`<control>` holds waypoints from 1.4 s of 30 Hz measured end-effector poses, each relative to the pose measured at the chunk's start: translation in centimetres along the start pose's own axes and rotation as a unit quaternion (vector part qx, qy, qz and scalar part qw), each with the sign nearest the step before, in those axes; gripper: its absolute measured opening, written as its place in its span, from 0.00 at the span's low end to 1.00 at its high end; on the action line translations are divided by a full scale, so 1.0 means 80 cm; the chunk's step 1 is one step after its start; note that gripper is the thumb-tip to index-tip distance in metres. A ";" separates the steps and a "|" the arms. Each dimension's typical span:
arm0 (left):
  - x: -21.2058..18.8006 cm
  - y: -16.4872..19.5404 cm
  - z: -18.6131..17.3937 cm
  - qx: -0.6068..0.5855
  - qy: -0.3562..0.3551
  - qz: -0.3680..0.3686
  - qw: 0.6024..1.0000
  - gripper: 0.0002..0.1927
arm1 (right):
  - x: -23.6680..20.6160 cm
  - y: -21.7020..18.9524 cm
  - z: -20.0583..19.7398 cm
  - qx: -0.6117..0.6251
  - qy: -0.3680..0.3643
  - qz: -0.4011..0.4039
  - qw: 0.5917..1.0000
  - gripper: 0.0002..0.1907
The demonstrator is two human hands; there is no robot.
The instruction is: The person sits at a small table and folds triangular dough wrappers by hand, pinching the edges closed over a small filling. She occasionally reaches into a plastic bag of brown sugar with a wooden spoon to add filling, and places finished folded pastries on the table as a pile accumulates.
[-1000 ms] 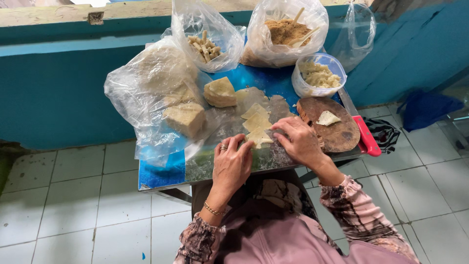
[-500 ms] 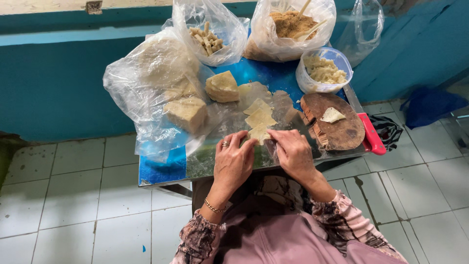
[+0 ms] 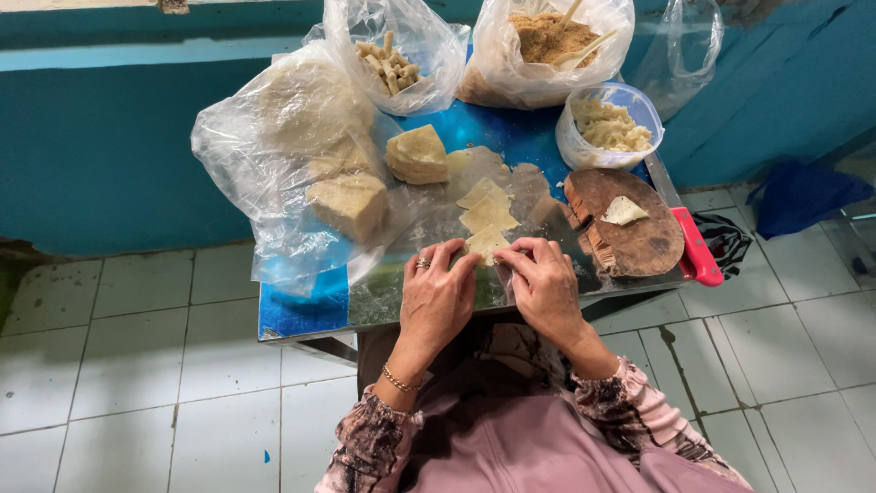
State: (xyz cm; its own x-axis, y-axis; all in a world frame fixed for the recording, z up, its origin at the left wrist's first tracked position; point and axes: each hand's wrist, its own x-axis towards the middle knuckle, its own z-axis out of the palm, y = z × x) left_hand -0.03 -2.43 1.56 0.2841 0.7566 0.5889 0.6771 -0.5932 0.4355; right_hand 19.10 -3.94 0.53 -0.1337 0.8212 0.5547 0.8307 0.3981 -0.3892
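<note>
Nearest to me, both forearms in patterned sleeves extend forward over the near edge of the table [image 3: 301,315], wrists low and palms down. My left hand [image 3: 436,297] carries a ring and, at the wrist, a thin bracelet; its fingers curl inward, tips converging on the near wrapper. My right hand [image 3: 546,285] mirrors that pose, knuckles raised, fingertips bent toward the left hand. Both hands pinch the near wrapper [image 3: 486,243], a pale thin dough piece lying on the table between the fingertips, near the front edge.

Just beyond it, two more pale wrappers [image 3: 488,206] lie in a row running away from me, each touching the next. To the right sits a round wooden board [image 3: 639,239] with a small dough scrap [image 3: 624,211] on it; a red handle [image 3: 696,247] lies along the board's right side. To the left, a clear bag [image 3: 274,173] holds pale blocks. Behind the wrappers stands a stack of wrappers [image 3: 418,153].

Farthest from me: a bag of short stick pieces [image 3: 388,64], a bag of brown crumbs [image 3: 547,41], and a clear tub of pale filling [image 3: 610,125]. White tiled floor [image 3: 119,365] surrounds the table.
</note>
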 end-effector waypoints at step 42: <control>-0.002 -0.001 0.001 -0.027 0.002 -0.021 0.999 0.13 | 0.357 0.322 0.022 -0.275 -0.106 0.107 0.949 0.13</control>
State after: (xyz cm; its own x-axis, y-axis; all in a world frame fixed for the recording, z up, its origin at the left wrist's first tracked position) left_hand -0.08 -2.47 1.34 0.2529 0.7804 0.5718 0.6511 -0.5745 0.4961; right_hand 35.74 30.52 5.09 0.0131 0.9467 0.3218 0.9999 -0.0134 -0.0013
